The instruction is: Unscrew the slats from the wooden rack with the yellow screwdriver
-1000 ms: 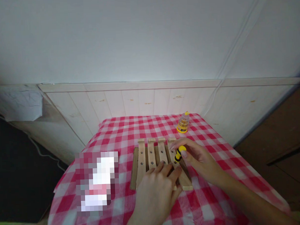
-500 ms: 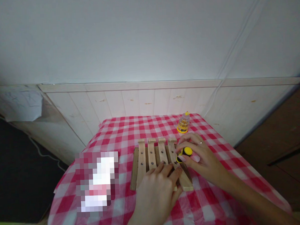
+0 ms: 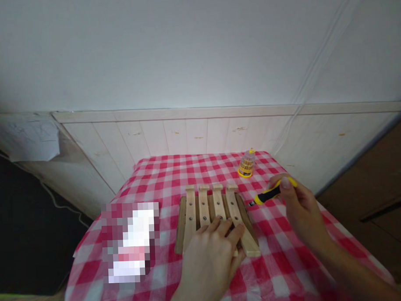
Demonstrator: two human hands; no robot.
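Left hand [image 3: 209, 257]: palm down over the near part of the wooden piece [image 3: 190, 232], back of the hand upward, fingers pointing away and a little to the right; they are slightly apart, and the foremost ones rest on the slats.
Left thumb: low at the hand's right side, by the near end of the rightmost slat [image 3: 250, 247]; its tip is hard to make out.
Right hand [image 3: 301, 208]: raised to the right of the wooden piece, thumb and fingers clamped on the screwdriver [image 3: 269, 195], thumb on top of the handle.
Right forearm: slants up from the lower right corner, where the frame cuts it off.
Screwdriver: yellow and black, tilted, its metal tip down and left, close to the board's right edge; whether they touch, I cannot tell.
Wooden piece: in the middle of the near half of the checked tablecloth [image 3: 168, 178], four pale slats over a darker board [image 3: 180, 230].
Hidden: near stretches of the middle slats, under the left hand; most right fingers, behind the handle.
Bottle [image 3: 246, 165]: clear with yellow base and top, upright beyond the wooden piece; its contents are too small to name.
Pixelated patch [image 3: 133, 240]: left on the cloth, unreadable.
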